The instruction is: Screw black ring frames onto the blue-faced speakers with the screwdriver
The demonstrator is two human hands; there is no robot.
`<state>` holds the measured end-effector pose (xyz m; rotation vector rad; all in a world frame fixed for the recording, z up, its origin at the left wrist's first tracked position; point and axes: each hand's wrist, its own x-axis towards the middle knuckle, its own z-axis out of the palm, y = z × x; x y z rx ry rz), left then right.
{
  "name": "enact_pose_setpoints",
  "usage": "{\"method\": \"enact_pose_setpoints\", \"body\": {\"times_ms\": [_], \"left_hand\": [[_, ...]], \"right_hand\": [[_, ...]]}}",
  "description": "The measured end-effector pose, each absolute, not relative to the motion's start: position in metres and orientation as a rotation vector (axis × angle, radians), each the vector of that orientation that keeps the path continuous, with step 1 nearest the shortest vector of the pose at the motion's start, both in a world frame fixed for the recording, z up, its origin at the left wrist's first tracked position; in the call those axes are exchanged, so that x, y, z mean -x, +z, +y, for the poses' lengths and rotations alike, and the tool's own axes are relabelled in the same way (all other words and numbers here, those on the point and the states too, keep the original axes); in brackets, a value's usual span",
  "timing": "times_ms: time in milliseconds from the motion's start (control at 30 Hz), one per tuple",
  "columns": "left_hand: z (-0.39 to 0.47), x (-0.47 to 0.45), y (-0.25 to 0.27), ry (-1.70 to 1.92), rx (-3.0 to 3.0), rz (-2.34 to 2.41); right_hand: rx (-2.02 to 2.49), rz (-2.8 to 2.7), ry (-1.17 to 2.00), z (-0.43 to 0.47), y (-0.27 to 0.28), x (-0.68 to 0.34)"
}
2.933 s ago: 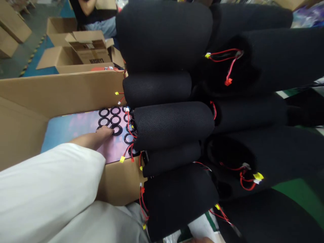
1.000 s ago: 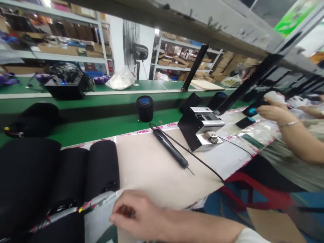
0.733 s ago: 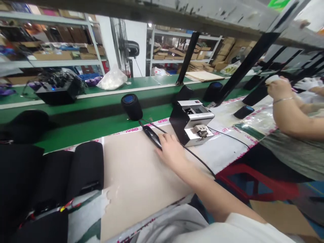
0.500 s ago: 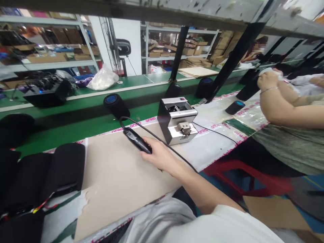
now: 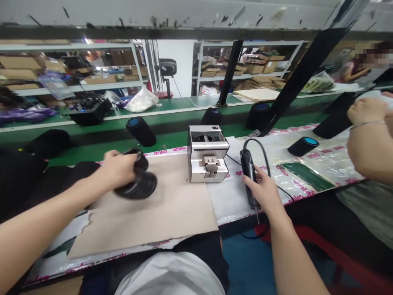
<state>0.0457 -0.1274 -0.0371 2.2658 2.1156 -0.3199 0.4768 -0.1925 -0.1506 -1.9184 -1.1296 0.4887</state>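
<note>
Screwdriver [image 5: 247, 164] moved right, near table edge [image 5: 231, 216]

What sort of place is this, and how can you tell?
Probably an assembly workshop in a factory: the right hand holds a corded screwdriver-like tool, a co-worker's arm reaches in alongside, and shelves behind carry many cardboard boxes.

Printed bench cover [image 5: 225, 200]: is bearing a beige sheet [image 5: 175, 217]; a silver machine [image 5: 207, 151] is standing at the sheet's edge.
Green strip [image 5: 168, 143]: is carrying black cylinders [image 5: 143, 133].
Green ledge [image 5: 181, 103]: is holding a white bag [image 5: 141, 100] and a pale board [image 5: 259, 95].
Rear shelves [image 5: 76, 46]: are holding cardboard boxes [image 5: 270, 66].
</note>
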Motion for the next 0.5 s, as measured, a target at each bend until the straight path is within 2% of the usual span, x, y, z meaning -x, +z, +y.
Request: {"method": "enact_pose_setpoints", "body": {"times_ms": [133, 267, 500], "left_hand": [[-0.077, -0.090, -0.046, -0.555, -2.147, 2.099], [-0.050, -0.129, -0.059, -0.539, -2.088, 2.082], [-0.061, -0.169, -0.070, -0.495, -2.299, 1.899]], "right_hand": [[2.005, -1.304, 0.468, -0.186, -0.159, -0.462], [2.054, -1.408, 0.444, -0.188, -0.161, -0.457], [2.029, -1.401, 0.489, -0.191, -0.167, -0.466]]}}
